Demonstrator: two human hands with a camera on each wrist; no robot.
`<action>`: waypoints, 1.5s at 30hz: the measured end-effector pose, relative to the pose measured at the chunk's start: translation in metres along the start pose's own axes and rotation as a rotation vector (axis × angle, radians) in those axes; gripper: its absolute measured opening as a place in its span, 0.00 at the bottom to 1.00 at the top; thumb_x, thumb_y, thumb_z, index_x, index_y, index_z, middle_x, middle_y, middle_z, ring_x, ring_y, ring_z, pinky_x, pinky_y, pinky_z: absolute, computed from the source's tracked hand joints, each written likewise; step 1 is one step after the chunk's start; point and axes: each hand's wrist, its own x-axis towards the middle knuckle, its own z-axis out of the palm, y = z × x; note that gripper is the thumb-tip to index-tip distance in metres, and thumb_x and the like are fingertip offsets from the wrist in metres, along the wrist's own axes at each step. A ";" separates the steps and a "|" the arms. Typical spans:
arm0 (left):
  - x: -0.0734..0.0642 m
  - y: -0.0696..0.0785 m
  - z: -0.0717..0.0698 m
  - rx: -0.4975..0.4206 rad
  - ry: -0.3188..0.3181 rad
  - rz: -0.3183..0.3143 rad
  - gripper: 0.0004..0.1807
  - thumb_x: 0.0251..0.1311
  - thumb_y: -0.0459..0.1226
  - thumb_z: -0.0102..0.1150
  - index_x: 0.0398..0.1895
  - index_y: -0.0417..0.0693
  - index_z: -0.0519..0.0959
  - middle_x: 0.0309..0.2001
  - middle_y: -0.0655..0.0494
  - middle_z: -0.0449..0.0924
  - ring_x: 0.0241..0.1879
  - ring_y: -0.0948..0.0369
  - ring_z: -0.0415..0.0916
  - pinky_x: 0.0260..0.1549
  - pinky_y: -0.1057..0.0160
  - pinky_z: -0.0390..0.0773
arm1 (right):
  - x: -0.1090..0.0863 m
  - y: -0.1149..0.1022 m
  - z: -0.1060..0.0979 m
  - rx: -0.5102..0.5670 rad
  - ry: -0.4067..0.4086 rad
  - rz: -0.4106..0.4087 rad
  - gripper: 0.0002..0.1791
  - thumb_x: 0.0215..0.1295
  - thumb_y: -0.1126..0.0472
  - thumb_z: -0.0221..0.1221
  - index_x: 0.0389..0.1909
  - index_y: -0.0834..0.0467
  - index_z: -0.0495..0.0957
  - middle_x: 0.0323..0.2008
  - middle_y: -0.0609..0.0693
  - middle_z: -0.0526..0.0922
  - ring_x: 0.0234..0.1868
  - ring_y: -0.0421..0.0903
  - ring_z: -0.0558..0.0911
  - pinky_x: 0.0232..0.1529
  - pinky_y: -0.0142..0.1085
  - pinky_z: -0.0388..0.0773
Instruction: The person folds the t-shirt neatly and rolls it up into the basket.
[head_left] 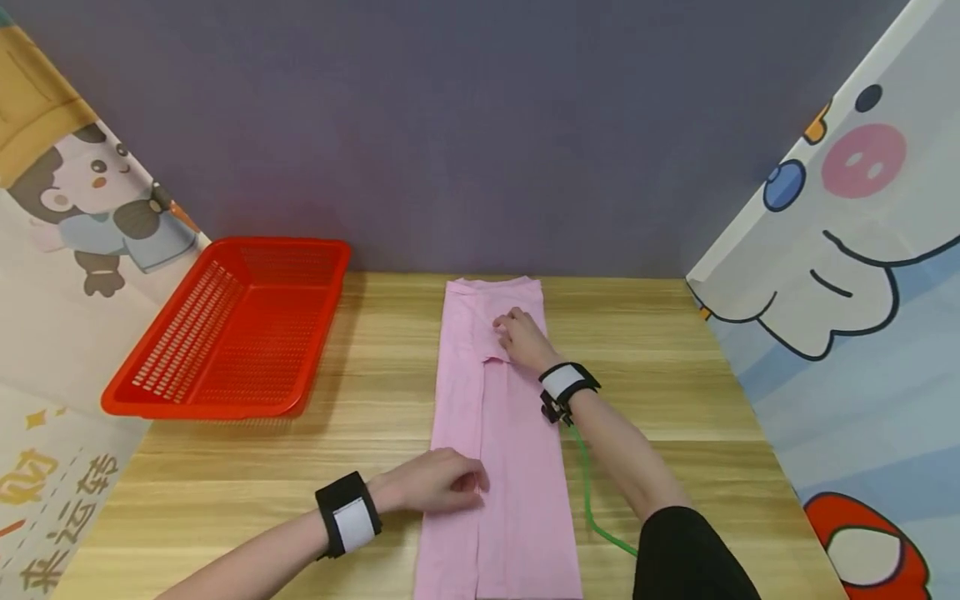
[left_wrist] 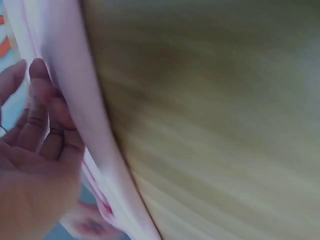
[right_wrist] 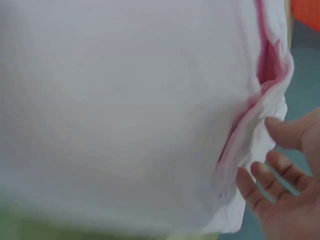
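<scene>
A pink garment (head_left: 459, 392), apparently a shirt, lies on the table folded lengthwise into a long narrow strip. A short folded piece like a sleeve (head_left: 486, 337) lies flat on its upper half, its hem crossing the strip. My right hand (head_left: 523, 337) is over this piece, thumb and fingers spread apart beside the cloth in the right wrist view. Lower down, my left hand (head_left: 442, 482) hovers at the strip's left edge with loosely bent fingers. In the left wrist view its fingertips (left_wrist: 37, 69) are close beside the pink cloth (left_wrist: 82, 90), with nothing pinched between them.
A red plastic basket (head_left: 281, 242) with perforated sides stands at the left on the wooden table (head_left: 382, 367). Behind rises a grey panel (head_left: 480, 133). Cartoon-printed side panels (head_left: 817, 283) flank the table. A green cable (head_left: 587, 492) trails from the right wristband (head_left: 567, 382).
</scene>
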 end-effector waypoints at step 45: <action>-0.051 0.031 0.021 0.650 -0.123 0.547 0.16 0.53 0.60 0.66 0.24 0.66 0.74 0.24 0.77 0.73 0.24 0.77 0.66 0.29 0.78 0.66 | -0.239 -0.082 -0.013 -0.129 -0.580 -0.442 0.28 0.46 0.33 0.73 0.14 0.47 0.68 0.13 0.32 0.58 0.17 0.30 0.58 0.20 0.23 0.51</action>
